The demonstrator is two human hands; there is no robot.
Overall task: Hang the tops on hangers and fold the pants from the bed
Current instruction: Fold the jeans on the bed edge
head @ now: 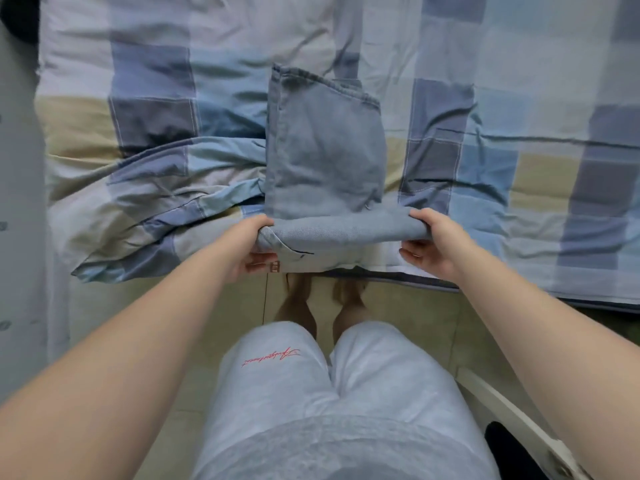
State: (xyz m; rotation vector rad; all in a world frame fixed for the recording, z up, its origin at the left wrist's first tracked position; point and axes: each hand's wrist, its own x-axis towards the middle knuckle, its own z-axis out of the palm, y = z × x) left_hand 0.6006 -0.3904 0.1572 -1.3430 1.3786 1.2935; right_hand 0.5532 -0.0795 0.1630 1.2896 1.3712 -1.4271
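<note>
We stand at the edge of a bed (519,81) covered in a checked sheet of blue, grey and beige squares, which fills the upper half of the view. On its left part lies a rumpled duvet (138,202) in the same check, bunched toward the near edge. Below us are our light grey shorts (311,393) with red script on one leg, over a pale tiled floor (398,306). The task's thing, a pair of light blue jeans (325,150), lies near the middle of the bed, folded into a narrow stack with the hems at the far end and the near end turned up into a thick fold at the bed's edge. Our left hand (254,249) grips the left end of that fold, fingers curled around the denim. Our right hand (433,244) grips the right end, fingers over the top and thumb underneath. The hands are apart, one at each side of the fold. Our bare feet (298,303) show just below the bed's edge.
</note>
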